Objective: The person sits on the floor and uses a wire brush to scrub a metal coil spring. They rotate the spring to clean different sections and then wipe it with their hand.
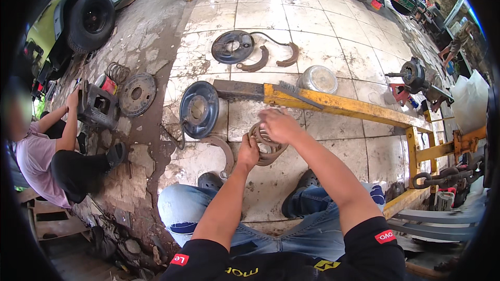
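Note:
I crouch on a tiled floor and hold a curved, rusty brown brake shoe (268, 148) in front of my knees. My left hand (248, 152) grips its left end from below. My right hand (280, 125) lies closed over its top edge. A second brake shoe (223, 148) lies on the tiles just left of my left hand. Beyond it a dark blue round backing plate (199, 109) leans upright. A wire brush (294, 92) rests on the yellow steel beam (344, 106) just past my right hand.
Farther back lie another round backing plate (232, 47), two loose brake shoes (271, 57) and a metal bowl (317, 79). A person (52, 151) sits at left beside a brake disc (137, 94). A vehicle wheel (91, 21) stands back left; a yellow frame (422, 151) with chain at right.

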Available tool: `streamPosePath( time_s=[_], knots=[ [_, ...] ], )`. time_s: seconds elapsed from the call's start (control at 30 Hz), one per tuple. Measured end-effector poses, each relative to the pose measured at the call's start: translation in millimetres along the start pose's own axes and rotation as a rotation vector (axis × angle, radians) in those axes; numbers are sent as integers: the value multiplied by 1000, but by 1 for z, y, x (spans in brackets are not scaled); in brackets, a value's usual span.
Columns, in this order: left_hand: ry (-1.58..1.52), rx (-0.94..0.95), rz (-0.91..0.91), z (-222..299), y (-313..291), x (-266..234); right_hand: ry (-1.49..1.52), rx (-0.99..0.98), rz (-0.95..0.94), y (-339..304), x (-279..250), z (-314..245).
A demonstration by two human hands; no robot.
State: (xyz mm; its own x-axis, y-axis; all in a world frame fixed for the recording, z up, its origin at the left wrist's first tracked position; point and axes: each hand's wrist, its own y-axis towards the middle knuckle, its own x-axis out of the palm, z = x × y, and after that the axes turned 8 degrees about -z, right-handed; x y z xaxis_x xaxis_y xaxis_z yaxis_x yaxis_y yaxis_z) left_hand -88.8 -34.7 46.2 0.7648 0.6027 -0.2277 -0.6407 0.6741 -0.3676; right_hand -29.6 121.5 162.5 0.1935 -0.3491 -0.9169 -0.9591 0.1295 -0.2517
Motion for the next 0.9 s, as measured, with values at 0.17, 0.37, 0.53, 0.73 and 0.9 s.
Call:
streamPosePath(
  time_s=[0.17,0.37,0.53,0.73,0.9],
  knots=[
    [-119,9,-20,2,4,4,-42,12,161,1,1,-19],
    [74,97,32,-31,19,12,22,206,38,-4,-14,-6],
    [40,100,73,-27,22,11,-116,62,50,-7,3,-23],
    [85,39,-16,26,-6,4,93,356,101,0,-5,-15],
    [2,-35,-32,21,-8,-3,-105,97,65,-7,2,-35]
  ],
)
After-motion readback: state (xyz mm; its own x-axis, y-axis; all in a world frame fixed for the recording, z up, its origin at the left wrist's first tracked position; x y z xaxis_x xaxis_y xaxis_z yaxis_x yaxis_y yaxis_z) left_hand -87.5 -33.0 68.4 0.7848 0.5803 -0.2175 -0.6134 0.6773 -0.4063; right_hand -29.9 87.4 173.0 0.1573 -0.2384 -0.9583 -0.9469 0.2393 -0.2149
